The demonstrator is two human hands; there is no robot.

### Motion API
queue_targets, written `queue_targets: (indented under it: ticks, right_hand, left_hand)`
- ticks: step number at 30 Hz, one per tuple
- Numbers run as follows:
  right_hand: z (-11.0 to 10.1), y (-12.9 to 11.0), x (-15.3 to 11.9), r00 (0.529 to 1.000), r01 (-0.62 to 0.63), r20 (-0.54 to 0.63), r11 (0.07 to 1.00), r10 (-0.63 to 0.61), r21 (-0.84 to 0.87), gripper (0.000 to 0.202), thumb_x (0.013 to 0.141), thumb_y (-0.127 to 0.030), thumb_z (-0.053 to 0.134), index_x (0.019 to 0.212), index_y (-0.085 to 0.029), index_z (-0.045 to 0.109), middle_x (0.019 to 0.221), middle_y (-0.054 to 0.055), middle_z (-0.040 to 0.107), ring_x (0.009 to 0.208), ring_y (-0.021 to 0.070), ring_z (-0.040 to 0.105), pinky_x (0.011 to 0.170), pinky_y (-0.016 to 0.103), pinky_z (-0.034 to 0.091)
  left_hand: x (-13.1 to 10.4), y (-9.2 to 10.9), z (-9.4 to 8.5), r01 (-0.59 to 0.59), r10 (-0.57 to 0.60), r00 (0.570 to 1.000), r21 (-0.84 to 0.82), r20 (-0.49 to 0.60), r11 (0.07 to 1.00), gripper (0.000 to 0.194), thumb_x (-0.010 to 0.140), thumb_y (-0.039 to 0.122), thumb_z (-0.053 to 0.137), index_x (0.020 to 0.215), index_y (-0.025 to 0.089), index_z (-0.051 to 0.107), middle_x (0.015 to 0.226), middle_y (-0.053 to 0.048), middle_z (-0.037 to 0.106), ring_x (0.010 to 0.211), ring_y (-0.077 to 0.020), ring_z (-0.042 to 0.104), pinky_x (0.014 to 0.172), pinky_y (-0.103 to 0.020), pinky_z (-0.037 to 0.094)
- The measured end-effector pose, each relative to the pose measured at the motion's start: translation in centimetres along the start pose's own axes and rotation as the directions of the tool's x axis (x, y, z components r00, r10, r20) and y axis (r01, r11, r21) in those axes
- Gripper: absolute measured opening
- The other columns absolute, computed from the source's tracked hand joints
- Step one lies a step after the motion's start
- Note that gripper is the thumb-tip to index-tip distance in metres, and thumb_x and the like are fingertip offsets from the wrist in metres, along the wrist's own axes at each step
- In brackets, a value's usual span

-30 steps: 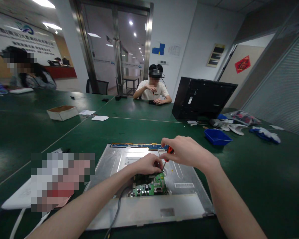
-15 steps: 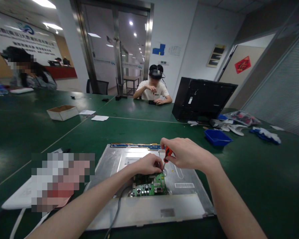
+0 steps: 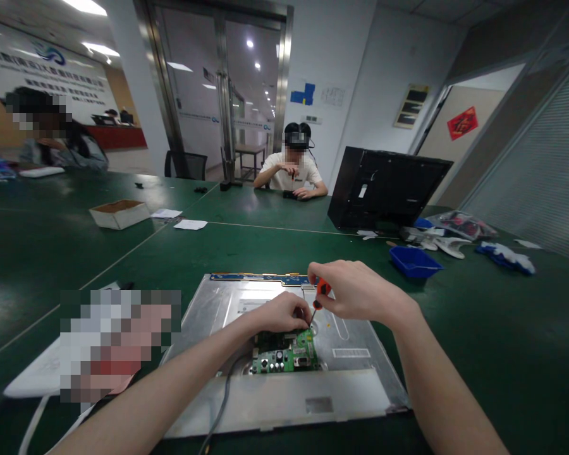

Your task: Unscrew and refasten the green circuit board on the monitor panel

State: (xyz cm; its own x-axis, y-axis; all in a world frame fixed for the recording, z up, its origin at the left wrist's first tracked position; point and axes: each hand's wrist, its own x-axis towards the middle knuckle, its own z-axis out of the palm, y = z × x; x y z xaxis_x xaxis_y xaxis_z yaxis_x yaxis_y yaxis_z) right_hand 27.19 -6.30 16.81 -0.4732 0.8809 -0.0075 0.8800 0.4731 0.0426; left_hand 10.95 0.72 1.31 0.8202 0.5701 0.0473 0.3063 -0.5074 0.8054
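Note:
My right hand [image 3: 353, 292] is closed round the red-and-black handle of a screwdriver [image 3: 321, 292]. The screwdriver slants down to the left, its tip at the upper right corner of a green circuit board [image 3: 287, 361]. Beside that tip, my left hand [image 3: 284, 312] has its fingers pinched together; whatever they hold, if anything, is hidden. The board lies on the metal back of a flat display panel [image 3: 360, 382], partly covered by my left hand. A blue circuit strip [image 3: 251, 278] runs along the panel's far edge. A grey cable [image 3: 224, 404] trails from near the board over the panel's near edge.
A blurred-out white item [image 3: 38, 373] lies left of the panel. Beyond the panel stand a blue tray [image 3: 413, 262], a black monitor [image 3: 389, 189] and an open box [image 3: 119, 215]. Gloves [image 3: 506, 258] lie at right. A person [image 3: 294, 167] works across the green table [image 3: 246, 243].
The screwdriver's handle has shifted slightly to the right with my right hand, so it leans a little more. My left hand stays in place at the board's corner.

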Motion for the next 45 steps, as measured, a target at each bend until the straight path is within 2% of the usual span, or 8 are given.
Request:
queue_targets:
  ticks: [5, 9, 15, 19, 27, 32, 38, 45]
  right_hand:
    - [0.16, 0.04, 0.35, 0.998, -0.054, -0.011, 0.998, 0.054, -0.023, 0.019, 0.085, -0.037, 0.063, 0.101, -0.025, 0.063, 0.085, 0.003, 0.072, 0.077, 0.0209, 0.066, 0.056, 0.027, 0.028]
    - [0.26, 0.14, 0.65, 0.996, -0.081, -0.039, 0.995, 0.079, -0.058, 0.027, 0.091, -0.048, 0.055, 0.087, -0.024, 0.066, 0.075, 0.003, 0.070, 0.071, 0.0210, 0.065, 0.053, 0.028, 0.026]
    - [0.30, 0.24, 0.45, 0.998, -0.048, -0.032, 0.997, 0.046, -0.053, 0.011, 0.089, -0.032, 0.056, 0.093, -0.025, 0.063, 0.080, 0.003, 0.070, 0.072, 0.0194, 0.065, 0.053, 0.028, 0.025]
    - [0.29, 0.27, 0.17, 1.000, 0.007, -0.031, 1.000, -0.007, -0.006, 0.015, 0.083, -0.024, 0.060, 0.098, -0.024, 0.058, 0.086, 0.002, 0.071, 0.076, 0.0193, 0.065, 0.054, 0.027, 0.026]
    - [0.29, 0.24, 0.50, 0.997, -0.080, -0.028, 0.995, 0.078, -0.057, 0.021, 0.089, -0.046, 0.060, 0.091, -0.026, 0.064, 0.078, 0.002, 0.071, 0.072, 0.0207, 0.065, 0.053, 0.028, 0.025]
    - [0.21, 0.20, 0.47, 0.999, -0.048, -0.013, 0.999, 0.048, -0.026, 0.011, 0.087, -0.032, 0.061, 0.096, -0.025, 0.062, 0.080, 0.001, 0.071, 0.073, 0.0192, 0.065, 0.055, 0.027, 0.027]
    - [0.21, 0.42, 0.11, 1.000, 0.030, -0.006, 0.998, -0.030, 0.049, 0.024, 0.082, -0.021, 0.061, 0.105, -0.025, 0.056, 0.092, 0.001, 0.072, 0.082, 0.0191, 0.065, 0.058, 0.026, 0.030]
    - [0.19, 0.40, 0.41, 0.996, -0.083, -0.027, 0.996, 0.082, -0.038, 0.024, 0.087, -0.049, 0.062, 0.092, -0.025, 0.063, 0.080, 0.003, 0.070, 0.073, 0.0209, 0.064, 0.054, 0.027, 0.026]
  left_hand:
    - [0.04, 0.05, -0.09, -0.022, 0.022, 1.000, 0.013, 0.003, 1.000, 0.012, 0.071, 0.012, 0.066, 0.080, 0.015, 0.073, 0.072, 0.000, 0.067, 0.067, -0.0139, 0.060, 0.063, -0.021, 0.043]
    - [0.08, 0.08, -0.10, -0.020, 0.020, 1.000, 0.023, -0.011, 1.000, 0.011, 0.071, 0.012, 0.067, 0.079, 0.015, 0.072, 0.072, 0.000, 0.068, 0.067, -0.0137, 0.060, 0.063, -0.021, 0.043]
    - [0.07, -0.09, 0.01, -0.005, 0.005, 1.000, 0.008, -0.010, 1.000, 0.011, 0.072, 0.013, 0.067, 0.081, 0.015, 0.073, 0.073, 0.000, 0.069, 0.067, -0.0136, 0.061, 0.064, -0.021, 0.044]
    - [0.02, -0.02, 0.00, -0.002, 0.002, 1.000, 0.003, -0.004, 1.000, 0.011, 0.072, 0.012, 0.066, 0.081, 0.015, 0.073, 0.071, 0.000, 0.068, 0.066, -0.0136, 0.061, 0.063, -0.021, 0.044]
    - [0.03, 0.09, -0.12, -0.027, 0.028, 1.000, 0.033, -0.004, 0.999, 0.014, 0.070, 0.011, 0.066, 0.081, 0.016, 0.073, 0.074, 0.000, 0.069, 0.069, -0.0143, 0.062, 0.065, -0.021, 0.044]
    - [0.02, -0.03, -0.15, -0.038, 0.038, 0.999, 0.053, 0.000, 0.998, 0.011, 0.072, 0.013, 0.066, 0.082, 0.015, 0.072, 0.071, 0.001, 0.067, 0.066, -0.0136, 0.061, 0.063, -0.021, 0.044]
    - [-0.09, 0.42, -0.28, -0.109, 0.109, 0.994, 0.176, 0.014, 0.978, 0.012, 0.074, 0.011, 0.067, 0.083, 0.016, 0.072, 0.075, 0.000, 0.070, 0.069, -0.0147, 0.062, 0.066, -0.022, 0.044]
    - [-0.27, 0.75, -0.18, -0.128, 0.128, 0.992, 0.287, 0.019, 0.949, 0.012, 0.078, 0.013, 0.069, 0.088, 0.017, 0.072, 0.080, -0.002, 0.071, 0.070, -0.0148, 0.063, 0.066, -0.023, 0.043]
